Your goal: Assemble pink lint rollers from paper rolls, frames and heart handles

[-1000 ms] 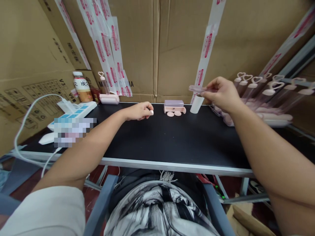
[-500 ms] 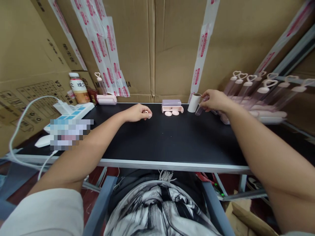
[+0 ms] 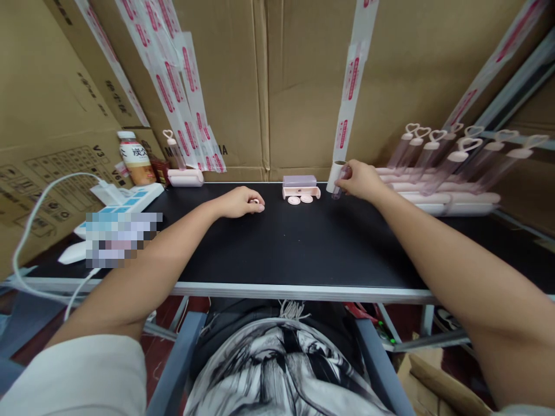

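Low over the table, my left hand (image 3: 243,202) is closed around a small pale pink piece (image 3: 255,201), mostly hidden by the fingers. My right hand (image 3: 359,179) pinches a clear plastic tube (image 3: 336,192) that slants down in front of a white paper roll (image 3: 333,175). Between the hands stands a small pink holder with a lilac translucent top (image 3: 300,186). Two pale pink discs (image 3: 293,200) lie flat just before it.
At right are several clear tubes with heart-shaped tops (image 3: 459,156) on pink bases. One similar tube on a pink base (image 3: 185,177) stands at back left, near a drink bottle (image 3: 136,159) and a power strip (image 3: 125,203). Cardboard (image 3: 303,86) walls the back.
My right hand has moved left with the clear tube, closer to the white paper roll. The left hand stays nearly in place; the whole view has shifted slightly.
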Demonstrator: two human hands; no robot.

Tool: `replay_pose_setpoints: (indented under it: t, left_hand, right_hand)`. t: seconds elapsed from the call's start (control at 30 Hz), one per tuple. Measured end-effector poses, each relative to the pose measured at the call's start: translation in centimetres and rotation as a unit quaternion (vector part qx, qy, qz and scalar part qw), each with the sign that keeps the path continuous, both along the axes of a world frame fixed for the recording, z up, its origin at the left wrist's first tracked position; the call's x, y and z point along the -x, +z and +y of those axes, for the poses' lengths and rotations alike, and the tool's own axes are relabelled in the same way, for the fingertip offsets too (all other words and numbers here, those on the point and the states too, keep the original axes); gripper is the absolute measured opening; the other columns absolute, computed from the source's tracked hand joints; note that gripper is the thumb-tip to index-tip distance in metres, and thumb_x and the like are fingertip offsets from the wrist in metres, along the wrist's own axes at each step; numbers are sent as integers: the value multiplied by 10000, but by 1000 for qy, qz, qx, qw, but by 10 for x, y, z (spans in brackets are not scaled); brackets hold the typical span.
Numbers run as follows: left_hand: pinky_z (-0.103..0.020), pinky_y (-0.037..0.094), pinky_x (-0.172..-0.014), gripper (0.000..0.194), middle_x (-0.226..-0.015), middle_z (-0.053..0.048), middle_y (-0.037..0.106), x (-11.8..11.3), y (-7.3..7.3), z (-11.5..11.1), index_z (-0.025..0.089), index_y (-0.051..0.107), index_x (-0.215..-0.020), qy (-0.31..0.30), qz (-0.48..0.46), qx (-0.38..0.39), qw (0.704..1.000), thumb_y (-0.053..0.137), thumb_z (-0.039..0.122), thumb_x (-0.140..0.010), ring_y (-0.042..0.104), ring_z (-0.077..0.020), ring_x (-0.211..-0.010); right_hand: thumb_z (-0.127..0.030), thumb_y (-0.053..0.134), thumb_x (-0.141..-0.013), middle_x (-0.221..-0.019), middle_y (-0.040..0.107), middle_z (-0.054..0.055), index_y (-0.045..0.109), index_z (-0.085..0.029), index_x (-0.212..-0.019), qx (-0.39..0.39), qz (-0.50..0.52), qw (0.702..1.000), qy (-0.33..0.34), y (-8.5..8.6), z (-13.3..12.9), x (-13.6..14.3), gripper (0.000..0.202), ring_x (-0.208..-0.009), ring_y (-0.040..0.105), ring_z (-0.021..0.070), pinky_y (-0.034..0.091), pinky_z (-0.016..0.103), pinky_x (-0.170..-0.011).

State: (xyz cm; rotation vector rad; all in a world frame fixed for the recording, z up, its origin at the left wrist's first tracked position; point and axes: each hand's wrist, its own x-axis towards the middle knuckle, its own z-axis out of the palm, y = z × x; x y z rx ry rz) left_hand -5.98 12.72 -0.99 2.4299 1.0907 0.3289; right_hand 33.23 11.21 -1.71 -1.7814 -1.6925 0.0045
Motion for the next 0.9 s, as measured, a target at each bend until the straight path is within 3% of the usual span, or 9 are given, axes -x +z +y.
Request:
replay_pose_setpoints:
  t: [0.13, 0.3, 0.57, 0.73, 0.9]
  left_hand:
    - [-258, 479, -718, 419, -830, -33, 760, -1, 0, -1, 158, 782, -1070, 1, 6, -6, 1000, 694, 494, -837, 668, -149, -752]
    - [-258, 465, -724, 433, -858, -37, 768, -2, 2, -4, 152, 787, -1078, 10, 14, -9, 1000, 704, 497, -831, 666, -154, -771]
    - [-275, 494, -864, 461, -1079, -63, 801, -3, 0, -4, 164, 788, -1126, 0, 5, 11, 1000, 762, 489, -801, 717, -189, -971]
    - [-271, 468, -819, 484, -1021, -50, 791, -8, 2, -10, 156, 795, -1134, -19, 3, 34, 999, 776, 500, -794, 687, -175, -899]
    - [-254, 369, -672, 455, -750, 17, 652, -14, 3, -15, 150, 812, -979, -46, 10, 33, 998, 744, 566, -806, 525, -113, -684]
  right_hand:
    - [-214, 816, -743, -855, 752, 70, 665, -197, -1063, -18, 26, 999, 20, -1, -5, 8, 355, -758, 712, 254, 572, 375, -745]
    - [-236, 775, -787, -988, 784, 100, 641, -192, -1173, -51, 19, 997, 50, -10, -1, 20, 411, -876, 731, 268, 563, 395, -852]
    - [-303, 766, -832, -990, 783, 114, 630, -178, -1238, -52, 28, 996, 68, -24, 12, 23, 446, -871, 726, 262, 553, 396, -851]
    - [-322, 754, -828, -945, 793, 107, 645, -177, -1253, -47, 35, 997, 50, -14, 3, 25, 462, -849, 729, 273, 557, 404, -847]
    - [-292, 679, -847, -981, 801, 121, 690, -174, -1202, -142, 31, 989, 0, 3, -12, 31, 374, -855, 724, 291, 546, 429, -861]
